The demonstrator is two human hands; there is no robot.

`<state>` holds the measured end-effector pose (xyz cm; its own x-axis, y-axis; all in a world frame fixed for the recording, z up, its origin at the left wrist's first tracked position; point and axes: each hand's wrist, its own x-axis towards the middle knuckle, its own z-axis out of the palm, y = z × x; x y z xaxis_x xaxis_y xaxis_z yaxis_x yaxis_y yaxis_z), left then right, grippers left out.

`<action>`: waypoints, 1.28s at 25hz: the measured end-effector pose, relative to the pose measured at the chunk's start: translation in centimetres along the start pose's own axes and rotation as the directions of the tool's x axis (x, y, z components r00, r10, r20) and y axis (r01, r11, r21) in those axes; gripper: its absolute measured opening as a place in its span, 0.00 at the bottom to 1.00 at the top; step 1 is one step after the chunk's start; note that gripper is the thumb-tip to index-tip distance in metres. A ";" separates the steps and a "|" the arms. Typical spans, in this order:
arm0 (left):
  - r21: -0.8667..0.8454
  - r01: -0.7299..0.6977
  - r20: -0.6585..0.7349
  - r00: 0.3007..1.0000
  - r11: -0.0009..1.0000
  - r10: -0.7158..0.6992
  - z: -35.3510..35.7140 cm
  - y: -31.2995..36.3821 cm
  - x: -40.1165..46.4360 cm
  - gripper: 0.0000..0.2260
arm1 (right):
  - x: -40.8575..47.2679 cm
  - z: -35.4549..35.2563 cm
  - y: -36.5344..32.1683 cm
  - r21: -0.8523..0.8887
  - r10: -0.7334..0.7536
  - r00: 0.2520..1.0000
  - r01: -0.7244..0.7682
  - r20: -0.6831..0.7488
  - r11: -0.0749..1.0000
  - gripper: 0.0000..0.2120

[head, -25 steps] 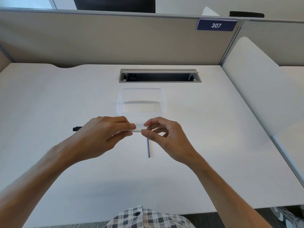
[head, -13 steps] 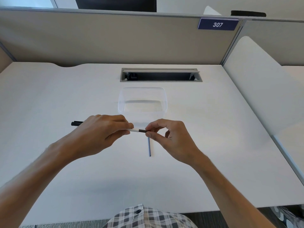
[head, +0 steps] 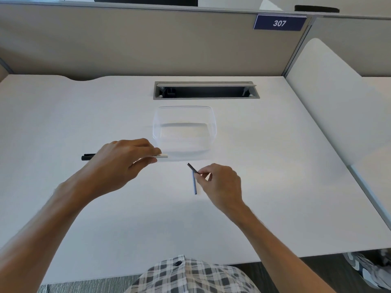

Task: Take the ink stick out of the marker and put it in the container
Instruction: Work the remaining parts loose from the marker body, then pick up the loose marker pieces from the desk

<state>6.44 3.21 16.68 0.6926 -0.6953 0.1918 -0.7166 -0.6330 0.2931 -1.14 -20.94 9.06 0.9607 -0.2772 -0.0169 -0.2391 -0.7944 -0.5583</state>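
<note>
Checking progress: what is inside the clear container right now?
Nothing shows inside the clear container; its bottom looks bare. The right hand holds a dark stick in front of it.

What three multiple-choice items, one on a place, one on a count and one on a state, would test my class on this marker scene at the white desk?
1. Where is the clear plastic container?
A. On the desk beyond both hands
B. In the left hand
C. On the floor

2. How many thin sticks show near the right hand?
A. None
B. Two
C. Five

3. What state is the white marker barrel with the black cap in?
A. Lying in the container
B. Capped at both ends on the desk
C. Held in the left hand, its near end open

Answers:
1 A: it sits on the white desk in front of the cable slot.
2 B: a short dark ink stick is pinched in the right grip, and a thin blue stick lies on the desk.
3 C: the fingers wrap the barrel.
</note>
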 end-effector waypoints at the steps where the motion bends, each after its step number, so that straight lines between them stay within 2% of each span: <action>1: -0.012 0.011 -0.004 1.000 1.000 -0.011 0.2 0.0 -0.2 0.13 | -0.1 1.1 0.1 -0.023 0.002 1.000 -0.002 -0.007 1.000 0.09; 4: -0.063 0.045 -0.015 0.999 0.997 -0.046 0.6 -0.1 -0.7 0.13 | -0.4 4.6 0.3 -0.057 -0.041 0.999 0.039 -0.033 0.998 0.10; 7: -0.084 0.049 -0.017 0.999 0.995 -0.050 0.8 -0.3 -1.1 0.12 | -0.9 7.8 0.2 -0.097 -0.096 0.987 0.084 -0.129 0.992 0.06; 10: -0.100 0.051 -0.008 0.999 0.994 -0.052 0.8 -0.6 -1.4 0.12 | -0.8 9.4 0.0 -0.147 -0.111 0.983 0.090 -0.147 0.985 0.09; 17: -0.108 0.045 0.030 0.999 0.993 -0.042 1.0 -1.6 -1.9 0.13 | -0.4 11.3 -0.1 -0.209 -0.101 0.979 0.063 -0.178 0.976 0.14; 26: -0.117 0.057 0.041 0.998 0.992 -0.052 1.2 -2.2 -2.1 0.13 | -0.3 12.4 0.7 -0.239 -0.156 0.954 0.094 -0.256 0.966 0.10; 29: -0.122 0.052 0.038 0.998 0.991 -0.048 1.4 -2.0 -1.9 0.13 | -0.6 12.1 0.7 -0.195 -0.195 0.932 0.139 -0.304 0.971 0.09; 32: -0.138 0.048 0.033 0.999 0.989 -0.044 1.6 -1.6 -1.9 0.13 | -1.4 11.0 -0.1 -0.007 -0.157 0.928 0.164 -0.337 0.986 0.06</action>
<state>6.13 4.96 14.34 0.7201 -0.6779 0.1480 -0.6644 -0.6122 0.4287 -0.93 -14.50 0.02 0.8815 -0.3150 0.3516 -0.0791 -0.8329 -0.5477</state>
